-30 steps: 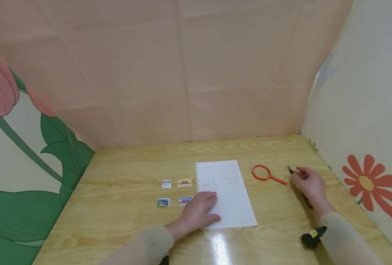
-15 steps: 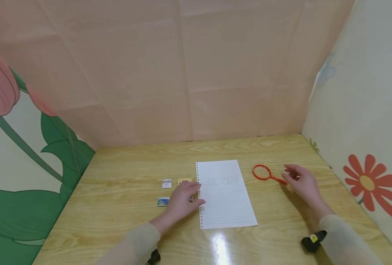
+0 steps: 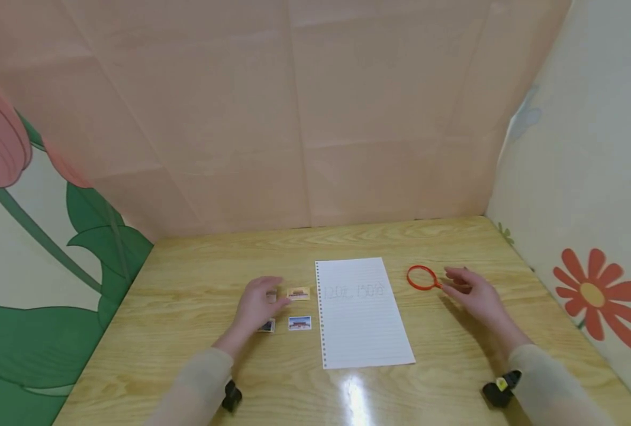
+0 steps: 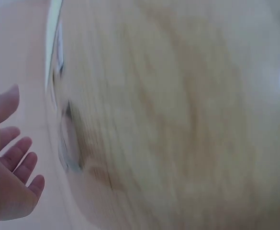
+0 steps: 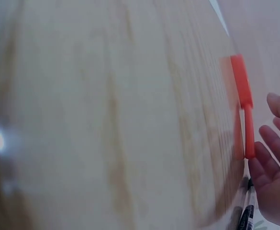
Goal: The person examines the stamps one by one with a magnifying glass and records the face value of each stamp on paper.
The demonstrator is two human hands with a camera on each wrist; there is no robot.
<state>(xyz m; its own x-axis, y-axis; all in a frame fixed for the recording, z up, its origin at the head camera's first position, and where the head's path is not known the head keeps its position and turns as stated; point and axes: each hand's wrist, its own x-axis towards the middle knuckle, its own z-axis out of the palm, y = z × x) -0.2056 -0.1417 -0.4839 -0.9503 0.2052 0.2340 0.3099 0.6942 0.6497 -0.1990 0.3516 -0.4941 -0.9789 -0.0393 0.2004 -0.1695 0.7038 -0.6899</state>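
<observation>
My left hand (image 3: pixel 256 306) hovers over the two left stamps, its fingers loosely bent and holding nothing. It partly covers the grey-white stamp (image 3: pixel 271 295) and the dark one (image 3: pixel 267 326) nearer me. To their right lie a yellow stamp (image 3: pixel 298 294) and a blue-and-red stamp (image 3: pixel 300 323). A red magnifying glass (image 3: pixel 422 287) lies flat on the table, its lens toward the paper. My right hand (image 3: pixel 475 296) is over its handle, which it mostly hides in the head view. In the right wrist view the relaxed fingers (image 5: pixel 274 143) are right beside the handle (image 5: pixel 249 132), not curled round it.
A lined sheet (image 3: pixel 366 331) with punched holes and faint handwriting lies mid-table. A black pen (image 5: pixel 247 213) shows low in the right wrist view; my right hand and arm hide it in the head view. A pink backdrop (image 3: pixel 315 148) and painted walls (image 3: pixel 587 177) enclose the table (image 3: pixel 187 331).
My left hand has slid left from the sheet, past the right-hand stamps, to the left ones. My right hand has gone left from the pen to the magnifying glass's handle.
</observation>
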